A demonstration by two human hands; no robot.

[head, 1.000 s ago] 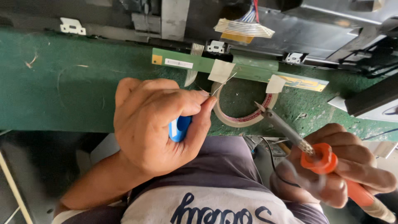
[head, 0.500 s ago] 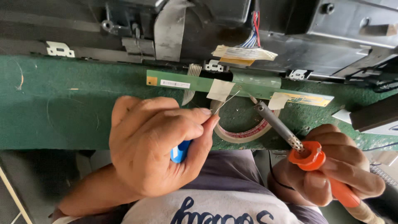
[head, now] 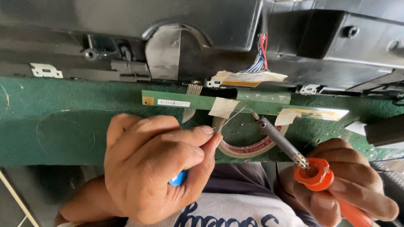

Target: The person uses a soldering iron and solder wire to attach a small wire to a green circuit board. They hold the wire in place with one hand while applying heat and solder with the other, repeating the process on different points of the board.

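The left hand is curled tight, thumb and forefinger pinched on a thin silvery strand of solder wire, while a blue plastic object peeps out beneath its lower fingers; what that blue piece is cannot be told. The wire's free end reaches up to the lower edge of the long narrow green circuit board strip, just beside a patch of cream masking tape stuck on that strip.

The right hand is wrapped firmly round a soldering iron with an orange plastic handle and collar. Its grey metal barrel slants up and leftward, the tip meeting the lower edge of the green strip, close to the right of the wire's end.

Below the strip, between the two hands, lies a roll of pale tape with a red-printed inner ring, flat on the worn green work surface. A second scrap of cream tape sits on the strip further right. Above the strip, a flat bundle of multicoloured wires runs up into a large black plastic casing, and a grey ribbon hangs over its edge. A small white bracket sits above the strip, far to its left.
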